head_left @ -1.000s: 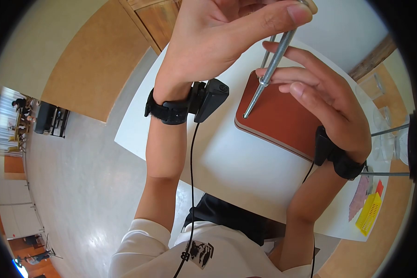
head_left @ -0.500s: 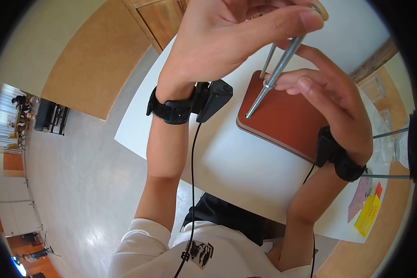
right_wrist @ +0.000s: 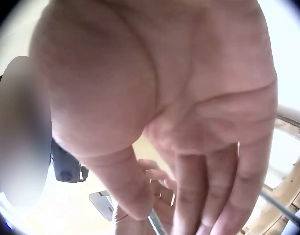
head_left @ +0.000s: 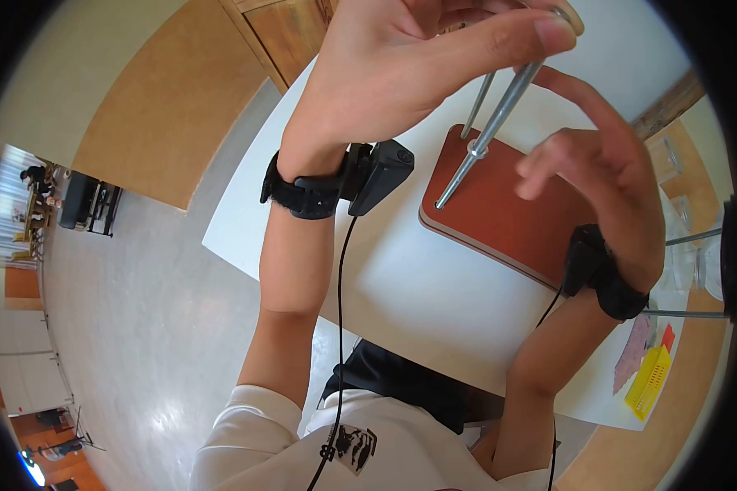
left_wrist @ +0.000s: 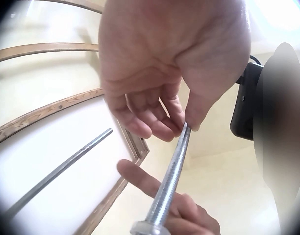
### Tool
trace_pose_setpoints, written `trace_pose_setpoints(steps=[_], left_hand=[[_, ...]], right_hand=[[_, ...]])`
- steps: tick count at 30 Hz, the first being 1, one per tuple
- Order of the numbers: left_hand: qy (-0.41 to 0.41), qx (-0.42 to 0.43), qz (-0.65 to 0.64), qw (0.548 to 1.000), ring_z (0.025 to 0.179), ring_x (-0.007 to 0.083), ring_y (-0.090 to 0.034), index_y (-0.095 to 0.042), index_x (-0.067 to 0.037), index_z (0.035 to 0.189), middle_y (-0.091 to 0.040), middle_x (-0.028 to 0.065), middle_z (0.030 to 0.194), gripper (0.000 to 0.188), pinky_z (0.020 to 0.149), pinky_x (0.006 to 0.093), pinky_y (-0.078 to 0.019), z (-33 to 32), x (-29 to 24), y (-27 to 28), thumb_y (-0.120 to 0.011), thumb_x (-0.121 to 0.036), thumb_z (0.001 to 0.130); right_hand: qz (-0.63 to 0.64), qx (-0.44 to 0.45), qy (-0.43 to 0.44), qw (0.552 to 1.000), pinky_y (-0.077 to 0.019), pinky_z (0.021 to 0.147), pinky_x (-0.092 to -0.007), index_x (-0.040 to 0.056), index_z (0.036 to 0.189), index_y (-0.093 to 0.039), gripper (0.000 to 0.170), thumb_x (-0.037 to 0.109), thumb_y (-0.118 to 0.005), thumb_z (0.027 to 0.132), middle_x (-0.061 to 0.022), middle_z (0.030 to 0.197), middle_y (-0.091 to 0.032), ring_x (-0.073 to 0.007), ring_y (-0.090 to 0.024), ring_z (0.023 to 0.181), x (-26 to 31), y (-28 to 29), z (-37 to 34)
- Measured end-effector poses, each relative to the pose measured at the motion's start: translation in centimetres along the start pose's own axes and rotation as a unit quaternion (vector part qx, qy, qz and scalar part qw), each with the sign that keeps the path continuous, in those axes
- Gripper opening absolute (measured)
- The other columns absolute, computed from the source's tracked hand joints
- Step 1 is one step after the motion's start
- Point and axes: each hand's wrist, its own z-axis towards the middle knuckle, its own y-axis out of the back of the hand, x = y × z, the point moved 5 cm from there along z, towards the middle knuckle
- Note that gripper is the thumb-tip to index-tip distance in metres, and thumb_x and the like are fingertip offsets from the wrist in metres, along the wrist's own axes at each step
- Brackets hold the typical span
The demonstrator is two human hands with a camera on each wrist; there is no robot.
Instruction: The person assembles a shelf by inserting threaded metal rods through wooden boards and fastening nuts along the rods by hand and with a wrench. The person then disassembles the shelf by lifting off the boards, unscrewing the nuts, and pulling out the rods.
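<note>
A reddish-brown board with rounded corners lies on the white table. From a hole near its front left corner rises a threaded metal rod, leaning in the head view, with a flanged nut partway up. My left hand pinches the rod's upper end between thumb and fingers. Beside the rod is my right hand, fingers loosely bent and index finger reaching toward the rod's upper part; it holds nothing. A second metal rod stands behind, at the board's far left corner; in the left wrist view its tip is free.
Clear plastic containers stand along the table's right side. A yellow basket and a pinkish cloth lie near the right front edge. Camera cables run down from both wrists. A wooden cabinet is beyond the table.
The right hand's fingers, earlier close around the nut, have drawn back to the right and spread. My left hand keeps its pinch on the rod's top, shifted only slightly rightward.
</note>
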Motion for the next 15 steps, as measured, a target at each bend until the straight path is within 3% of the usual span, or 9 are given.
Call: trace_pose_setpoints(steps=[1, 3, 4, 6, 7, 10, 11, 13, 15], left_hand=[[0.023, -0.013, -0.015, 1.000, 0.095, 0.0126, -0.069, -0.068, 0.001, 0.120, -0.072, 0.0088, 0.109, 0.025, 0.081, 0.0258, -0.0583, -0.1, 0.2, 0.1, -0.073, -0.006, 0.096], [0.045, -0.025, -0.030, 0.998, 0.095, 0.0124, -0.069, -0.068, 0.001, 0.119, -0.072, 0.0087, 0.109, 0.025, 0.081, 0.0258, -0.0581, -0.2, 0.5, 0.2, -0.073, -0.006, 0.096], [0.035, -0.026, -0.061, 0.997, 0.095, 0.0126, -0.069, -0.068, 0.001, 0.119, -0.073, 0.0087, 0.109, 0.024, 0.082, 0.0262, -0.0580, -0.2, 0.4, 0.1, -0.073, -0.006, 0.096], [0.025, -0.028, -0.091, 0.995, 0.095, 0.0127, -0.069, -0.068, 0.001, 0.119, -0.073, 0.0086, 0.109, 0.024, 0.083, 0.0265, -0.0579, -0.2, 0.3, 0.1, -0.073, -0.006, 0.096], [0.028, -0.015, -0.091, 0.995, 0.096, 0.0129, -0.069, -0.068, 0.001, 0.119, -0.072, 0.0087, 0.109, 0.025, 0.084, 0.0266, -0.0578, -0.2, 0.2, 0.1, -0.073, -0.006, 0.096], [0.028, 0.002, -0.077, 0.997, 0.097, 0.0130, -0.069, -0.068, 0.001, 0.119, -0.072, 0.0089, 0.110, 0.025, 0.085, 0.0264, -0.0578, -0.1, 0.5, 0.3, -0.073, -0.006, 0.096], [0.025, 0.007, -0.062, 0.998, 0.097, 0.0129, -0.069, -0.068, 0.001, 0.119, -0.073, 0.0089, 0.110, 0.025, 0.085, 0.0261, -0.0578, -0.1, 0.6, 0.3, -0.073, -0.006, 0.096], [0.042, -0.013, -0.057, 0.997, 0.097, 0.0128, -0.069, -0.068, 0.001, 0.119, -0.073, 0.0089, 0.110, 0.025, 0.085, 0.0258, -0.0577, -0.2, 0.3, 0.0, -0.073, -0.006, 0.096], [0.056, -0.032, -0.052, 0.997, 0.097, 0.0126, -0.069, -0.068, 0.001, 0.119, -0.073, 0.0089, 0.110, 0.025, 0.084, 0.0255, -0.0577, -0.1, 0.5, 0.1, -0.073, -0.006, 0.096]], right_hand=[[0.000, 0.000, 0.000, 1.000, -0.0468, 0.104, -0.0354, -0.0045, 0.154, -0.034, 0.059, 0.013, -0.055, 0.102, -0.0151, 0.113, -0.074, -0.0214, -0.066, 0.118, 0.0, -0.2, 0.0], [-0.017, -0.118, 0.007, 0.993, -0.0467, 0.104, -0.0349, -0.0050, 0.155, -0.034, 0.059, 0.012, -0.055, 0.102, -0.0157, 0.116, -0.073, -0.0213, -0.066, 0.116, 0.1, 0.3, 0.0], [-0.017, -0.119, 0.006, 0.993, -0.0467, 0.104, -0.0349, -0.0050, 0.155, -0.034, 0.059, 0.012, -0.055, 0.102, -0.0157, 0.116, -0.073, -0.0213, -0.066, 0.116, -0.4, -0.1, 0.2], [-0.011, -0.076, 0.126, 0.989, -0.0465, 0.104, -0.0351, -0.0041, 0.155, -0.035, 0.059, 0.012, -0.055, 0.102, -0.0164, 0.122, -0.071, -0.0208, -0.066, 0.114, -0.4, -1.2, 0.6], [-0.011, -0.075, 0.127, 0.989, -0.0465, 0.104, -0.0351, -0.0041, 0.155, -0.035, 0.059, 0.012, -0.055, 0.102, -0.0164, 0.122, -0.071, -0.0208, -0.066, 0.114, -0.3, -1.3, 0.4], [-0.043, 0.001, 0.091, 0.995, -0.0468, 0.104, -0.0334, -0.0045, 0.155, -0.035, 0.060, 0.012, -0.055, 0.101, -0.0158, 0.123, -0.071, -0.0201, -0.067, 0.113, -0.1, -1.6, 0.3], [-0.043, 0.002, 0.091, 0.995, -0.0468, 0.104, -0.0334, -0.0045, 0.155, -0.035, 0.060, 0.012, -0.055, 0.101, -0.0158, 0.123, -0.071, -0.0201, -0.067, 0.113, 0.4, -1.0, 0.2], [0.000, -0.002, -0.004, 1.000, -0.0466, 0.105, -0.0325, -0.0046, 0.156, -0.034, 0.062, 0.011, -0.055, 0.100, -0.0141, 0.117, -0.072, -0.0202, -0.067, 0.111, -0.1, -0.1, 0.0], [-0.022, -0.029, 0.004, 0.999, -0.0464, 0.106, -0.0334, -0.0048, 0.156, -0.033, 0.063, 0.011, -0.056, 0.099, -0.0148, 0.118, -0.070, -0.0204, -0.066, 0.113, -0.1, -0.2, -0.1]])
